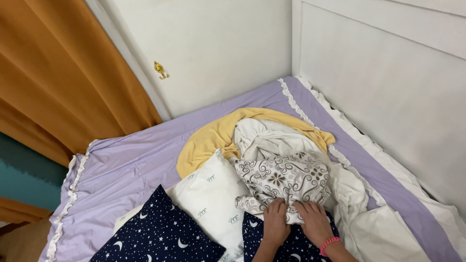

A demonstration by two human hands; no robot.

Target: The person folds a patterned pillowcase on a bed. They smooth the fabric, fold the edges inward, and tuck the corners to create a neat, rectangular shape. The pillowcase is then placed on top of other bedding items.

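My left hand and my right hand lie side by side at the bottom, both gripping the near edge of a white cloth with a brown swirl and flower pattern. That cloth is bunched on a pile with a plain white sheet and a yellow cloth curving behind it. A pink beaded bracelet sits on my right wrist. Under my hands is a navy pillow with white stars and moons.
A lilac bedsheet with a white frilled edge covers the bed. A white pillow and another navy star pillow lie at the left. An orange curtain hangs far left; white walls enclose the corner.
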